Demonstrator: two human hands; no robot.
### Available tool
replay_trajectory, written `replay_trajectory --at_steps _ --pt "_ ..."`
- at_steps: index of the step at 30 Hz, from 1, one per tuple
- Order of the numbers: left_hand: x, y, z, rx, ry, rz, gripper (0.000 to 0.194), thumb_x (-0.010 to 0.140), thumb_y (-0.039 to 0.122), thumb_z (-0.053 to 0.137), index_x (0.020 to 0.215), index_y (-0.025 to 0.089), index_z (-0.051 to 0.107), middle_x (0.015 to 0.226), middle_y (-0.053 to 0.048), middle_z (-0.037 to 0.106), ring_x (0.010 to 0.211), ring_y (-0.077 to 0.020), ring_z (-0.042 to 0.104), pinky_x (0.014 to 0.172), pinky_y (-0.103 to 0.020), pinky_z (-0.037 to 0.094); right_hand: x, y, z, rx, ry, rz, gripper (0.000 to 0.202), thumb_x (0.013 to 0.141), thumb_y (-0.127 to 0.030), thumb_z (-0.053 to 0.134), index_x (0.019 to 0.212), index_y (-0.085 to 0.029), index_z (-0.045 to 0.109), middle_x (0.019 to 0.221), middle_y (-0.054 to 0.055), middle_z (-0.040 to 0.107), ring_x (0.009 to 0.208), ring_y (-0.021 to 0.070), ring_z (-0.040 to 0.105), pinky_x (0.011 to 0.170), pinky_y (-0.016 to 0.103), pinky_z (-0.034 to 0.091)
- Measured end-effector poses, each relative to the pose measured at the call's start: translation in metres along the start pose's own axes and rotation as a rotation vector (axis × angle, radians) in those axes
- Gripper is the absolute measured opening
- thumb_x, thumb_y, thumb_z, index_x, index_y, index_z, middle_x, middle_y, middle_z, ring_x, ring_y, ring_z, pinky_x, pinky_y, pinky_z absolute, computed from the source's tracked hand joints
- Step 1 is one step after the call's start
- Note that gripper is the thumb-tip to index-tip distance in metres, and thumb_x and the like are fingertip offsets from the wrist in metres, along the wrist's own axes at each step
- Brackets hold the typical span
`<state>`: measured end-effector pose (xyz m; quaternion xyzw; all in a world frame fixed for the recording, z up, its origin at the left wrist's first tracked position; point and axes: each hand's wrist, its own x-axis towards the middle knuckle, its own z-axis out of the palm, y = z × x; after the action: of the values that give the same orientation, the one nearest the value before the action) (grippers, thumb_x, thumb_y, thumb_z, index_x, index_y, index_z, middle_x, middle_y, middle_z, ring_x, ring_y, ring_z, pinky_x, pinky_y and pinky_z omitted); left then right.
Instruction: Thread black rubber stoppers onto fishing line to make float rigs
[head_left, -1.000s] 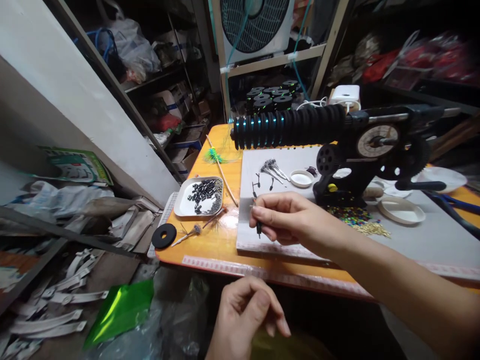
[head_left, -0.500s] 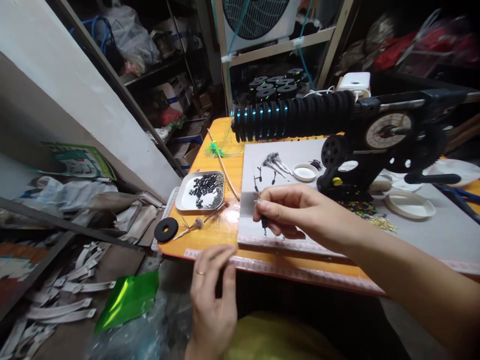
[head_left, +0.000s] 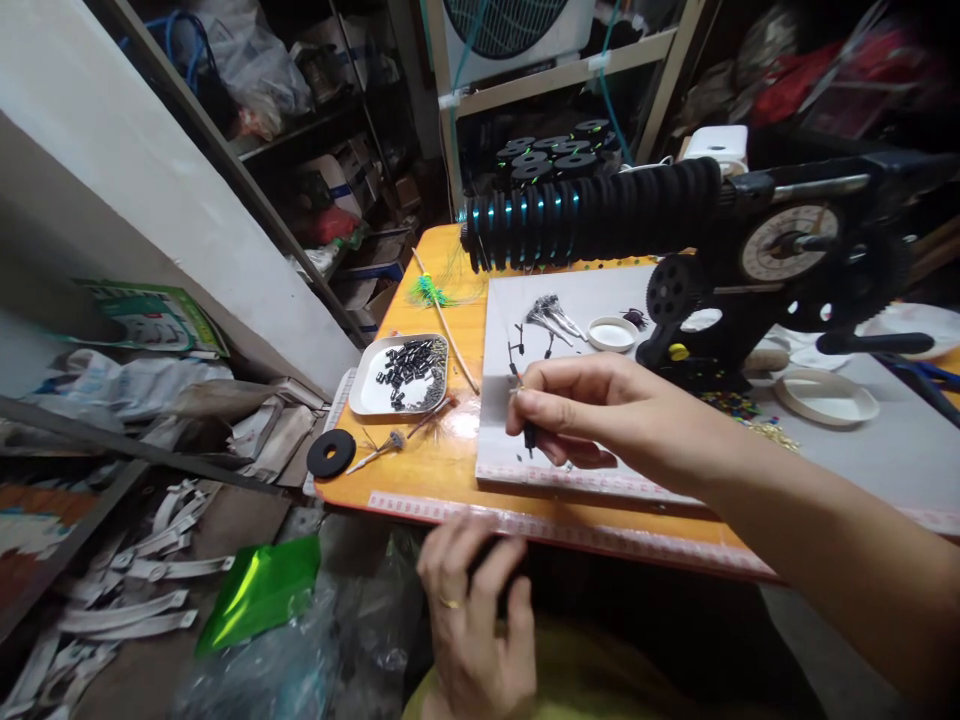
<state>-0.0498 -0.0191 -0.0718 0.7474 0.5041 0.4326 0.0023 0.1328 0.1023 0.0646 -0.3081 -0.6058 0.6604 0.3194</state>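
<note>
My right hand is pinched on a thin dark wired piece, over the front left part of the grey board. Its dark lower end sticks out below the fingers. Just in front of the table edge, my left hand has its fingers apart and curled, with nothing in it. Beyond my right hand lie a bundle of grey-tipped stems and a small white dish. To the left, a white tray holds small black tubes.
A black winding machine with a long ribbed roller stands across the board's back. On the orange table are a black ring, a thin stick and a green tuft.
My left hand has moved right and a little down, away from the table's edge. My right hand keeps its pinch at nearly the same place. The view has shifted slightly.
</note>
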Motion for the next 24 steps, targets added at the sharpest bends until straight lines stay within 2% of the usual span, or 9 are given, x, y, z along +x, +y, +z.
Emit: replay_trajectory --at_steps 2,5,7,11,14,17,20,22,24 --pt "0.016 -0.010 -0.001 0.126 0.026 -0.090 0.056 0.089 0.016 0.059 0.142 0.018 0.041 0.144 -0.020 0.049 0.142 -0.0355 0.035 0.111 -0.055 0.031 -0.001 -0.001 0.000 -0.011 -0.003 -0.004 0.036 0.089 -0.051 0.067 0.084 -0.015 0.066 0.060 -0.004 0.052 0.050 0.0051 0.039 0.044 0.019 0.024" --pt "0.033 -0.025 0.001 0.173 -0.010 -0.086 0.055 0.094 0.023 0.057 0.144 0.015 0.035 0.140 -0.022 0.056 0.142 -0.0344 0.036 0.112 -0.057 0.025 -0.003 -0.001 -0.001 -0.024 -0.007 -0.020 0.035 0.091 -0.049 0.065 0.084 -0.015 0.066 0.060 -0.004 0.052 0.052 0.0056 0.041 0.045 0.018 0.026" --pt "0.031 -0.031 0.003 0.156 -0.010 -0.032 0.051 0.094 0.020 0.057 0.141 0.016 0.037 0.131 -0.019 0.065 0.139 -0.0319 0.043 0.112 -0.055 0.026 -0.005 -0.001 -0.002 -0.018 -0.015 -0.024 0.032 0.092 -0.046 0.064 0.085 -0.015 0.066 0.061 -0.004 0.054 0.053 0.0055 0.042 0.045 0.018 0.027" --pt "0.007 -0.031 0.006 0.034 0.064 0.057 0.047 0.089 0.005 0.055 0.133 0.019 0.044 0.114 -0.013 0.074 0.125 -0.0268 0.058 0.106 -0.052 0.036 -0.006 -0.002 -0.004 0.026 -0.043 -0.030 0.025 0.091 -0.039 0.067 0.087 -0.015 0.066 0.062 -0.005 0.055 0.051 0.0045 0.040 0.044 0.017 0.026" --pt "-0.004 -0.020 0.009 -0.156 0.027 0.240 0.048 0.082 -0.001 0.053 0.126 0.018 0.049 0.109 -0.011 0.076 0.121 -0.0263 0.061 0.100 -0.048 0.046 -0.005 -0.003 -0.005 0.049 -0.052 -0.038 0.029 0.092 -0.042 0.065 0.087 -0.014 0.066 0.061 -0.005 0.055 0.051 0.0040 0.040 0.045 0.017 0.026" --pt "0.003 0.000 0.018 -0.282 -0.092 0.394 0.040 0.083 0.003 0.050 0.120 0.016 0.051 0.111 -0.014 0.075 0.124 -0.0255 0.060 0.096 -0.042 0.052 -0.005 -0.005 -0.004 0.063 -0.042 -0.044 0.034 0.092 -0.046 0.064 0.084 -0.013 0.064 0.059 -0.005 0.054 0.051 0.0038 0.040 0.045 0.017 0.026" --pt "0.022 0.024 0.030 -0.215 -0.204 0.373 0.034 0.088 0.014 0.052 0.121 0.012 0.055 0.123 -0.018 0.071 0.123 -0.0282 0.060 0.096 -0.043 0.051 -0.007 -0.006 -0.004 0.060 -0.047 -0.052 0.031 0.091 -0.043 0.065 0.085 -0.013 0.065 0.059 -0.006 0.054 0.051 0.0036 0.040 0.045 0.016 0.026" --pt "0.034 0.038 0.037 -0.148 -0.252 0.355 0.035 0.089 0.019 0.054 0.123 0.013 0.057 0.128 -0.016 0.069 0.117 -0.0302 0.063 0.095 -0.046 0.050 -0.009 -0.005 -0.005 0.052 -0.048 -0.056 0.031 0.092 -0.043 0.064 0.086 -0.013 0.065 0.059 -0.006 0.054 0.051 0.0036 0.040 0.045 0.016 0.027" --pt "0.041 0.045 0.042 -0.143 -0.267 0.352 0.036 0.088 0.017 0.056 0.124 0.013 0.058 0.127 -0.012 0.071 0.113 -0.0301 0.065 0.093 -0.045 0.050 -0.010 -0.005 -0.007 0.044 -0.045 -0.064 0.032 0.093 -0.045 0.062 0.086 -0.014 0.065 0.060 -0.005 0.054 0.052 0.0038 0.041 0.045 0.016 0.027"
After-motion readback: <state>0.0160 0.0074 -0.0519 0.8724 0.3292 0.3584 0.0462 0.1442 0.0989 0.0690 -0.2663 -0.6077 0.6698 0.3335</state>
